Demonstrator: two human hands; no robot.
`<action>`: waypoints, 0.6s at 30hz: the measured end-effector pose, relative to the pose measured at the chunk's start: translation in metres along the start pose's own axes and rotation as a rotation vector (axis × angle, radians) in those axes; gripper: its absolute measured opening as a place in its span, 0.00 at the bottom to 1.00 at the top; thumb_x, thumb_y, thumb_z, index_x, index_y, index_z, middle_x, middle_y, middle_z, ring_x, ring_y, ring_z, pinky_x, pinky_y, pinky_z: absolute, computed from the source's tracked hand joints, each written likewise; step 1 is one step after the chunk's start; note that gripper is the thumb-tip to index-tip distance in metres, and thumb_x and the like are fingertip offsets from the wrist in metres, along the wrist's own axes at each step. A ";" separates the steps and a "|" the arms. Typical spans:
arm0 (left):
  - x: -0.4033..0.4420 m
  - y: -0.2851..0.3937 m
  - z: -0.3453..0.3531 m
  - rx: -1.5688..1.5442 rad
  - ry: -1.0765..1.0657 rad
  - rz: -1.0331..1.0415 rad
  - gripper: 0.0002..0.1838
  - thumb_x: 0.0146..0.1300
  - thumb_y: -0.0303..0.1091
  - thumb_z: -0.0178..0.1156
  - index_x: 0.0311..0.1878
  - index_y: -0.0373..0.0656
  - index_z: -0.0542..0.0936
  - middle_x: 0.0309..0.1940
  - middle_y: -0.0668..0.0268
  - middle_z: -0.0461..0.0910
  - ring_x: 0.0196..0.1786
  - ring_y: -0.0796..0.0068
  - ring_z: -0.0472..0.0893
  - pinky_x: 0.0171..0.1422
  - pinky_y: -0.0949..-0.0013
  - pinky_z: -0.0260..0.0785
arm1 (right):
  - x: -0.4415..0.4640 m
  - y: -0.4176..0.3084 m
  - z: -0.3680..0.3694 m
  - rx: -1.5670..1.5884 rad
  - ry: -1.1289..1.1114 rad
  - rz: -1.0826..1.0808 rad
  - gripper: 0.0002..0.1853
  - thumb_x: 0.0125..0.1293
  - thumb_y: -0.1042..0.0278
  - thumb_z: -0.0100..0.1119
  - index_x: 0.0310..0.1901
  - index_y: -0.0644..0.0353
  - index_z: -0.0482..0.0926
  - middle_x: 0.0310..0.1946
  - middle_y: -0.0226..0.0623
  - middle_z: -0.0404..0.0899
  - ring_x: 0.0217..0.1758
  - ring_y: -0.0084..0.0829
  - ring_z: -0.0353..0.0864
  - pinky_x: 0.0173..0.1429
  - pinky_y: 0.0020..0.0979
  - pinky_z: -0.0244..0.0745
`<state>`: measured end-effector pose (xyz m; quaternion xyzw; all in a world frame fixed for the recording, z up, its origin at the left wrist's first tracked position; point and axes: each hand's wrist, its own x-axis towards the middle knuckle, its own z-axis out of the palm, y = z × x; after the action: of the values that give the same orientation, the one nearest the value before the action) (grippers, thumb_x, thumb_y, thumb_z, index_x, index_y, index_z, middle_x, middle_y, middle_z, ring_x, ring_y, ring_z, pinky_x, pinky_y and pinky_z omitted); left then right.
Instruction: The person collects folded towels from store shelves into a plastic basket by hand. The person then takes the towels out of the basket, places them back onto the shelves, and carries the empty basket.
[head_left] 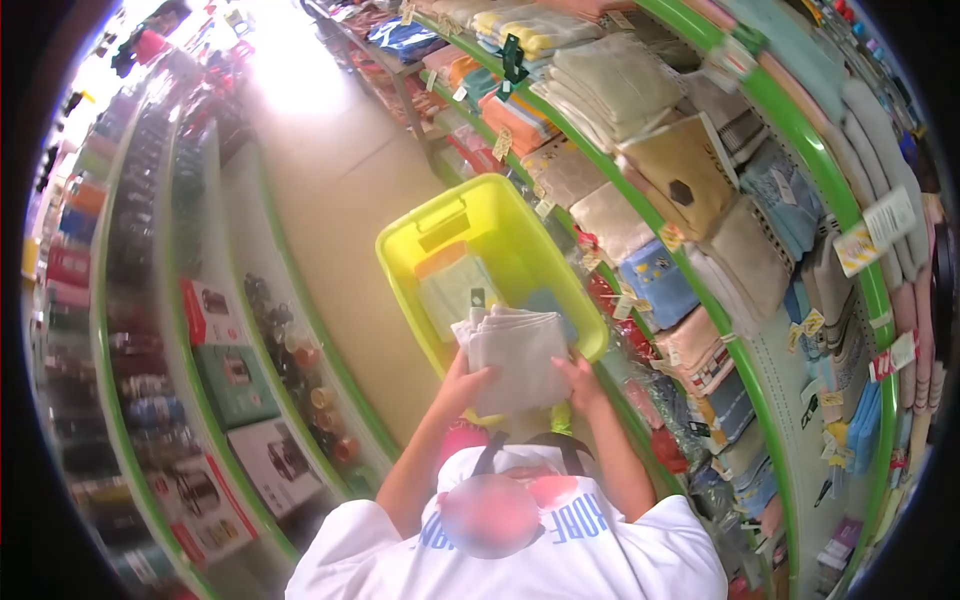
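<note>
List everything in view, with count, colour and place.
Tub: one, yellow-green, on the floor
Folded cloths: several, pale grey, between both hands
Cloths inside tub: at least two, pale and blue
Shelves: several, green-edged, both sides
Towels: many, mixed colours, right-side shelves
Boxes: several, white, red, green, left-side shelves
Tags: many, mostly white, among towels
Floor: beige, central aisle
Shirt: one, white, bottom
Left hand, right hand: two, bare, holding cloths

Open aisle floor (335,230) lay left of my yellow bin (510,238); towel-stacked shelves (735,345) stood close along its right side.
</note>
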<state>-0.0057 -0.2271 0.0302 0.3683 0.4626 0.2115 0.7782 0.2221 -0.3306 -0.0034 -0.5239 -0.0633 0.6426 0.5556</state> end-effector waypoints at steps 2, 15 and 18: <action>0.057 0.013 -0.031 -0.013 -0.016 0.042 0.35 0.55 0.24 0.62 0.67 0.40 0.62 0.54 0.61 0.75 0.55 0.67 0.76 0.59 0.64 0.71 | 0.054 0.015 0.015 0.069 0.097 -0.051 0.27 0.62 0.65 0.63 0.60 0.64 0.67 0.51 0.39 0.76 0.53 0.30 0.76 0.58 0.32 0.72; 0.313 -0.001 -0.007 0.081 0.381 0.191 0.32 0.52 0.30 0.65 0.61 0.34 0.66 0.50 0.52 0.76 0.52 0.61 0.77 0.56 0.61 0.70 | 0.091 0.055 0.090 -0.215 0.591 -0.119 0.14 0.68 0.65 0.57 0.51 0.60 0.72 0.40 0.34 0.78 0.39 0.23 0.79 0.44 0.25 0.74; 0.325 -0.015 -0.012 0.222 0.388 0.058 0.32 0.50 0.30 0.66 0.59 0.34 0.68 0.50 0.51 0.77 0.52 0.58 0.78 0.56 0.62 0.70 | 0.072 0.073 0.104 -0.186 0.508 0.000 0.14 0.68 0.65 0.57 0.51 0.61 0.72 0.38 0.34 0.78 0.38 0.23 0.80 0.43 0.25 0.75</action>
<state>0.1403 -0.0146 -0.1685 0.4172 0.6132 0.2486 0.6230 0.1091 -0.2499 -0.0490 -0.7170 0.0194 0.4820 0.5033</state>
